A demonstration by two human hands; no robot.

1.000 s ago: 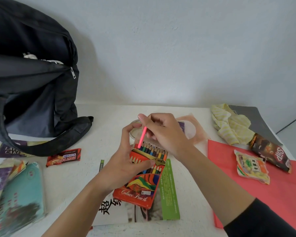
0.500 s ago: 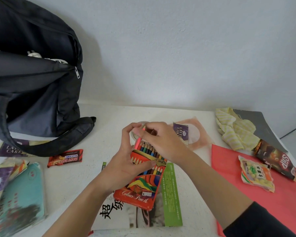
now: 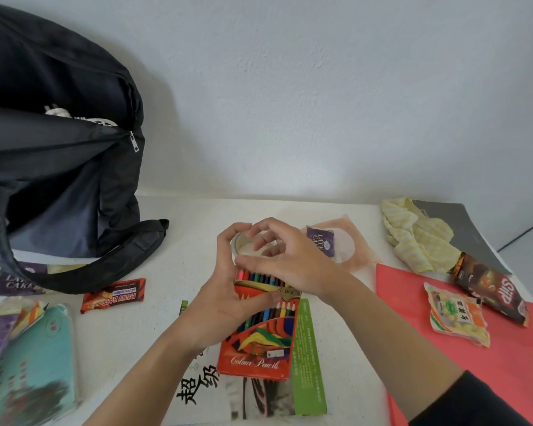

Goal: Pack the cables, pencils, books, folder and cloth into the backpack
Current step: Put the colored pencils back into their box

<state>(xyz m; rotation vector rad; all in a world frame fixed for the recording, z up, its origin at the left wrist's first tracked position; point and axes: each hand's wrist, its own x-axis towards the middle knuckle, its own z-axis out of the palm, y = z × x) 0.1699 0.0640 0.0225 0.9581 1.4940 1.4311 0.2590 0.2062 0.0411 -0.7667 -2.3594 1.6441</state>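
1 "Colour Pencils" box point(image 3: 259, 348) gripped by left hand point(image 3: 225, 299), "MANY BARS" wrapper point(image 3: 113, 296)

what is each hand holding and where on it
Left hand grips the colour pencil box near its open top end, thumb across the front. Right hand rests on the pencils, gripping nothing visible.
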